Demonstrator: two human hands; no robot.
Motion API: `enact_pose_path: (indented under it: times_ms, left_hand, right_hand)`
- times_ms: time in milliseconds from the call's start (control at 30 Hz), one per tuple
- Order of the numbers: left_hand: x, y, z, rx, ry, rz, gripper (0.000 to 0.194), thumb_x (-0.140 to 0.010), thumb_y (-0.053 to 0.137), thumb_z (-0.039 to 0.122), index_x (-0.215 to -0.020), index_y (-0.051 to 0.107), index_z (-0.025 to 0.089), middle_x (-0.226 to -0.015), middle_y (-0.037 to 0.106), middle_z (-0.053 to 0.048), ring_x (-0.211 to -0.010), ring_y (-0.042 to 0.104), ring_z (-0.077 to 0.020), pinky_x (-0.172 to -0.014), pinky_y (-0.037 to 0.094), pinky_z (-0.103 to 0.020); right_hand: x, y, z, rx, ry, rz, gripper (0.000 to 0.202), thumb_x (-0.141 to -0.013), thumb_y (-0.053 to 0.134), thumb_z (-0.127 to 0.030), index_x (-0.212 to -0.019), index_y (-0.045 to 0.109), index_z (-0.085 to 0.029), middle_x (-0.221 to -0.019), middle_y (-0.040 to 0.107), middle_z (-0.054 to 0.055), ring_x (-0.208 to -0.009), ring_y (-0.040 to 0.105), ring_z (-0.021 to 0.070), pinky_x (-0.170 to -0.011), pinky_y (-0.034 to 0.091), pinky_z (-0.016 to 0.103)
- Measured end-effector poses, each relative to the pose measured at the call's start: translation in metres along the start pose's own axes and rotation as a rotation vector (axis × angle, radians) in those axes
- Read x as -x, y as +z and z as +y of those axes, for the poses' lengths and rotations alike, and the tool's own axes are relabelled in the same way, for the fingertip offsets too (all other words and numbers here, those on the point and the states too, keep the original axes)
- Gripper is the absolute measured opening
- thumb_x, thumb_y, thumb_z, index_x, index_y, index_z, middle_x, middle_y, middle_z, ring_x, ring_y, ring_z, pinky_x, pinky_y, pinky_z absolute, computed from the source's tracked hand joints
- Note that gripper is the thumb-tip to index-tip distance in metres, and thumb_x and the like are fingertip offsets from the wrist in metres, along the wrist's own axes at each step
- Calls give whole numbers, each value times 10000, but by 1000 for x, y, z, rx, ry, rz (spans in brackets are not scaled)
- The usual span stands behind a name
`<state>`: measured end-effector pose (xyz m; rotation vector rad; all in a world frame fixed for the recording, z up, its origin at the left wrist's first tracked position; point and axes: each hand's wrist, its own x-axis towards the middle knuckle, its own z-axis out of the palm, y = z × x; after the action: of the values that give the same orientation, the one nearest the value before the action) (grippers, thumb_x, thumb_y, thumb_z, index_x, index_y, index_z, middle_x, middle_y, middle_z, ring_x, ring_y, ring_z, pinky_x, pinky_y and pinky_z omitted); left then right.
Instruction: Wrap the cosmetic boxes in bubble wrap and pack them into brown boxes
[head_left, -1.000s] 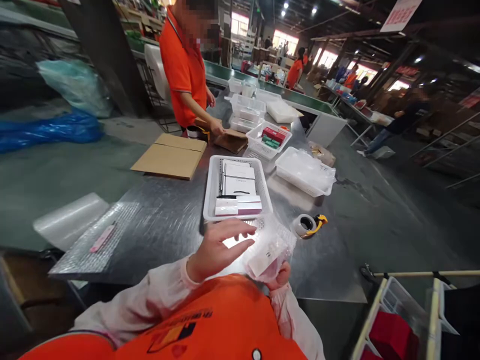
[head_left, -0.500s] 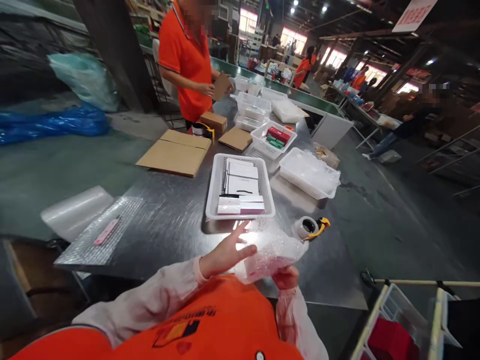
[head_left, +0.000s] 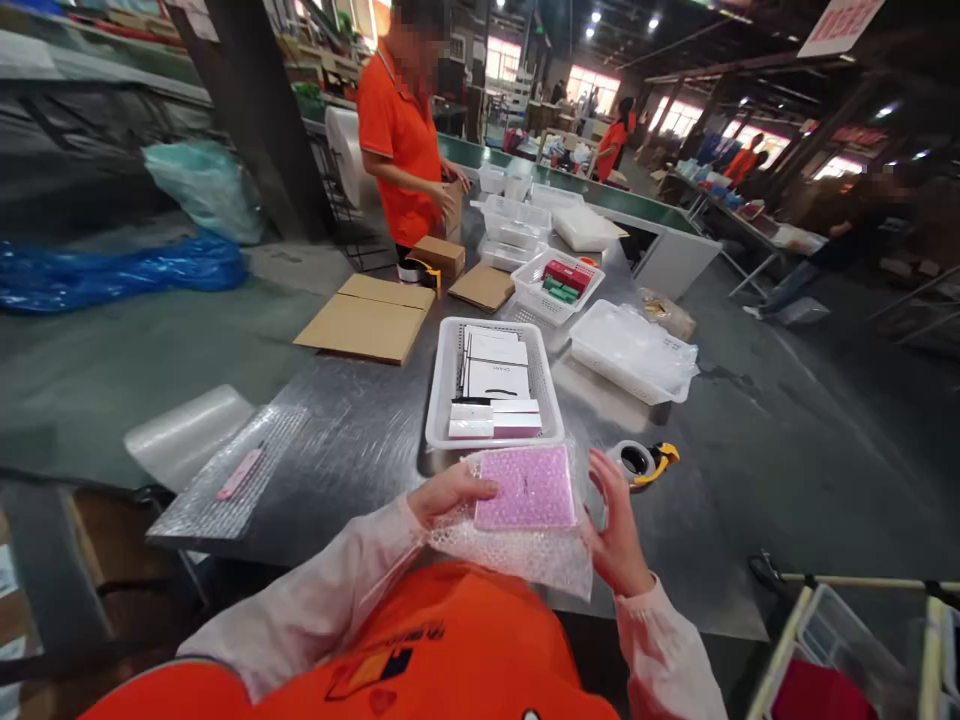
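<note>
My left hand (head_left: 451, 493) is closed on a flat pink box (head_left: 525, 488) loosely covered in clear bubble wrap, its thumb lying across the box's left side. A loose flap of the bubble wrap (head_left: 525, 560) hangs below the box towards my body. At the right edge of the wrap, my right hand (head_left: 619, 530) is open, with thumb and fingers curved apart; whether it touches the film I cannot tell. Just beyond the box stands a white basket (head_left: 556, 415) holding white boxes (head_left: 496, 365) and smaller white-and-purple boxes (head_left: 516, 418).
A tape dispenser (head_left: 646, 462) lies right of my right hand. Flat cardboard (head_left: 367, 315) and a bubble wrap sheet with a pink cutter (head_left: 241, 474) lie leftward. A basket of plastic film (head_left: 634, 350) stands at the right. Across the metal table, a co-worker (head_left: 405, 150) handles a carton.
The wrapped box has turned so its pink face lies upward. My left hand has closed on its left side; my right hand has moved up along the right and opened.
</note>
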<state>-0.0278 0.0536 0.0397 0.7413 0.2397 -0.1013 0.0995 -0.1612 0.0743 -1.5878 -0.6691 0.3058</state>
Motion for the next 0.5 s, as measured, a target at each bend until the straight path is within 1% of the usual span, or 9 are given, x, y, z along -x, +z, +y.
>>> enact_pose_path:
  times_ms: [33, 67, 100, 133, 167, 200, 300, 400, 500]
  left_hand:
    - [2, 0, 1, 14, 30, 25, 533, -617, 886, 250, -1109, 719, 130, -967, 756, -123, -855, 721, -257, -818, 548, -350]
    - [4, -1, 1, 11, 64, 55, 563, -603, 896, 253, -1121, 713, 133, -979, 756, -122, -857, 721, -257, -815, 548, -351]
    - [7, -2, 2, -10, 89, 79, 583, -589, 906, 259, -1124, 710, 133, -985, 755, -122, -859, 720, -259, -810, 548, -351]
    - [9, -2, 3, -41, 107, 98, 594, -578, 915, 267, -1119, 711, 131, -989, 755, -122, -865, 719, -261, -806, 548, -350]
    - [11, -2, 3, -80, 122, 111, 599, -569, 922, 273, -1112, 713, 132, -997, 754, -121, -879, 716, -264, -806, 545, -348]
    - [13, -1, 5, -122, 134, 121, 600, -562, 927, 278, -1104, 715, 133, -1002, 754, -119, -895, 712, -266, -811, 543, -347]
    - [16, 5, 7, -212, 157, 144, 604, -544, 937, 297, -1086, 719, 141, -995, 754, -106, -914, 704, -270, -830, 535, -355]
    - [17, 9, 7, -224, 165, 154, 605, -540, 938, 294, -1083, 713, 154, -1019, 749, -97, -951, 691, -272, -884, 524, -377]
    - [16, 7, 4, -230, 195, 190, 614, -514, 943, 217, -1077, 702, 167, -1016, 742, -80, -943, 678, -253, -892, 517, -367]
  right_hand:
    - [2, 1, 6, -147, 164, 47, 537, -717, 821, -340, -1232, 668, -342, -1359, 605, 58, -1231, 566, 269, -1049, 456, 462]
    - [4, 3, 11, -291, 323, 48, 541, -752, 793, -401, -1266, 641, -330, -1298, 642, 66, -1103, 635, 240, -927, 530, 409]
    - [6, 7, 14, -413, 450, 16, 535, -773, 770, -456, -1269, 635, -309, -1206, 684, 67, -974, 672, 213, -819, 558, 362]
    - [8, 11, 16, -494, 528, -37, 526, -776, 762, -494, -1243, 651, -279, -1110, 713, 63, -882, 679, 195, -757, 560, 333]
    - [9, 16, 16, -523, 550, -93, 511, -762, 777, -500, -1195, 677, -247, -1032, 727, 57, -844, 676, 188, -747, 557, 321]
    - [11, 22, 15, -510, 527, -138, 483, -742, 803, -477, -1140, 701, -221, -980, 733, 50, -847, 672, 189, -774, 554, 320]
    - [12, 32, 8, -386, 422, -213, 382, -700, 855, -356, -1025, 732, -197, -961, 743, 36, -924, 665, 208, -894, 528, 343]
    - [12, 33, 7, -373, 405, -227, 398, -695, 855, -333, -1047, 723, -204, -1006, 745, 40, -946, 667, 219, -918, 520, 364]
    - [15, 29, 14, -409, 407, -224, 455, -667, 874, -304, -1080, 702, -223, -990, 744, 28, -929, 672, 217, -918, 522, 378]
